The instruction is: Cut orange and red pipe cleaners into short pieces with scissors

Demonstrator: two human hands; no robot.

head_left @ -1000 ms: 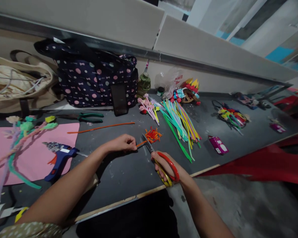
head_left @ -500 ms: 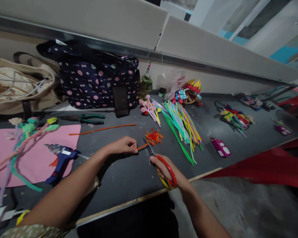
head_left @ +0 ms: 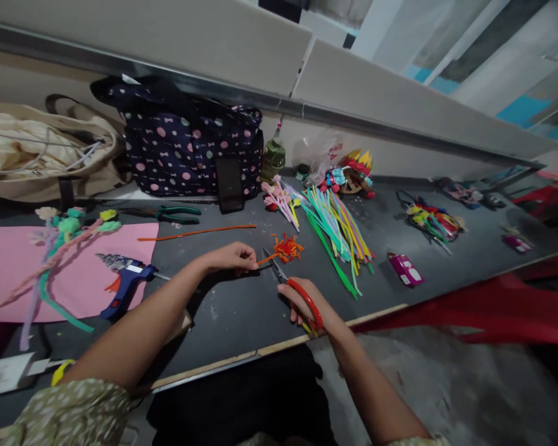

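My left hand [head_left: 236, 257] is closed, pinching an orange pipe cleaner [head_left: 266, 260] whose free end points right. My right hand [head_left: 302, 298] grips the red-handled scissors [head_left: 307, 300]; their blades [head_left: 274, 265] are spread beside the pipe cleaner's free end. Just beyond the blades lies a small heap of short orange pieces [head_left: 288, 248]. A longer orange pipe cleaner [head_left: 198, 233] rests on the dark table behind my left hand. To the right of the heap is a fanned bundle of coloured pipe cleaners [head_left: 337, 229], in green, yellow and purple.
At left, a blue glue gun [head_left: 128, 288] and pipe-cleaner flowers [head_left: 67, 226] lie on a pink sheet [head_left: 4, 266]. Green-handled pliers [head_left: 179, 214], a phone [head_left: 229, 184] and a patterned bag [head_left: 186, 145] are behind. A purple box [head_left: 405, 270] stands at right.
The view has shifted slightly. The scissors blades now sit closer to my left hand, and less of the orange pipe cleaner sticks out from my fingers.
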